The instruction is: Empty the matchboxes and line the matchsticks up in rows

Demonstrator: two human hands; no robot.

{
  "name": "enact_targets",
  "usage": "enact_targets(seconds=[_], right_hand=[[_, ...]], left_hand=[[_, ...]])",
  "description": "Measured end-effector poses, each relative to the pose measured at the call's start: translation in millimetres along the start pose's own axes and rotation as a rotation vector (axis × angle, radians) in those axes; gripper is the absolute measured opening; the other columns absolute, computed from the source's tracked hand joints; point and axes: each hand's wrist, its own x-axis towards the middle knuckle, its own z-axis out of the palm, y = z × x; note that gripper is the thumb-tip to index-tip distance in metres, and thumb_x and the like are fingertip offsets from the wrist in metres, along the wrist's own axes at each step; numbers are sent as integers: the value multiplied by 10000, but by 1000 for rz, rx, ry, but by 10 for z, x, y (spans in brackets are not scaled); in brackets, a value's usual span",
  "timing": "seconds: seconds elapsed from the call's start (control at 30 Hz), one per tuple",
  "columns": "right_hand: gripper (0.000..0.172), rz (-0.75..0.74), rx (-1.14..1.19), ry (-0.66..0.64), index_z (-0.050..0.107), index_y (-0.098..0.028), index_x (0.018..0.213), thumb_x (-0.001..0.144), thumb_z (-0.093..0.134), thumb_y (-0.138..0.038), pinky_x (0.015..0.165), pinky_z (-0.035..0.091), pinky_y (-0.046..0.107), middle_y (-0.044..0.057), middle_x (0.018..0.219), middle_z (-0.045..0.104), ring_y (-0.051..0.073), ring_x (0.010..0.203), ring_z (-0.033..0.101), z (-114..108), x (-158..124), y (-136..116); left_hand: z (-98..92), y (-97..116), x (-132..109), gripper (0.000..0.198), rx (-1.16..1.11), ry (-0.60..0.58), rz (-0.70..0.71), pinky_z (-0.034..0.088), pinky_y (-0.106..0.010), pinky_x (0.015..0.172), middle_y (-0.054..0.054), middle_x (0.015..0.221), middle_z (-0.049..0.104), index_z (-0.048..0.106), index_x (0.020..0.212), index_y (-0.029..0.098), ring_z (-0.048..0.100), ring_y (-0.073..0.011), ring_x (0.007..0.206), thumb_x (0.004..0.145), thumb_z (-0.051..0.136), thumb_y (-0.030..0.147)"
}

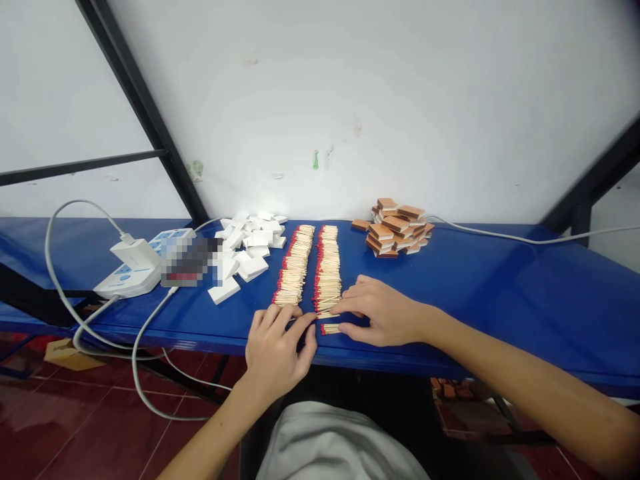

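Observation:
Two long columns of red-headed matches lie on the blue table (475,287): a left column (294,263) and a right column (328,267). My left hand (279,347) rests at the near end of the left column, fingers stretched, its index fingertip by the red heads of the right column. From the right, my right hand (383,310) reaches in with its index finger and thumb apart. Its index fingertip touches the stick ends at the right column's near end. Its thumb tip touches a small separate bunch of matches (330,329) near the table's front edge.
White boxes (253,243) are heaped to the left, brown matchboxes (399,227) to the right. A power strip (133,277) with a white charger (136,253) and cables stands at far left, beside a blurred-out object (190,260). Black frame bars slope on both sides.

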Motion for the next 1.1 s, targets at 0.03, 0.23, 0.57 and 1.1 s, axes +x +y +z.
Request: enact_targets(seconds=[0.03, 0.23, 0.57, 1.1], right_hand=[[238, 2, -1, 1, 718, -169, 1065, 928, 568, -294, 736, 274, 321, 41, 834, 712, 153, 728, 570, 0, 0, 1], [237, -1, 3, -5, 712, -172, 1061, 929, 570, -307, 741, 276, 322, 35, 831, 708, 147, 719, 566, 3, -6, 7], [227, -16, -14, -27, 707, -191, 1060, 935, 553, -300, 750, 274, 322, 32, 818, 707, 158, 736, 580, 3, -4, 9], [274, -53, 36, -33, 702, -220, 1148, 960, 533, -326, 739, 282, 318, 34, 846, 722, 157, 752, 589, -13, -9, -12]], left_hand=[[-1, -1, 1, 205, 0, 0, 0, 334, -371, 701, -60, 896, 684, 748, 1014, 209, 537, -212, 808, 920, 566, 210], [-6, 2, -7, 211, 7, -35, -20, 338, -369, 695, -68, 944, 682, 747, 1029, 221, 536, -216, 829, 921, 566, 229], [16, -8, -14, 216, 22, -20, -21, 342, -371, 698, -72, 949, 685, 745, 1042, 224, 537, -226, 833, 908, 575, 230], [7, 7, -3, 201, 15, 3, -25, 349, -375, 698, -70, 952, 699, 750, 1021, 220, 540, -230, 842, 897, 592, 228]])
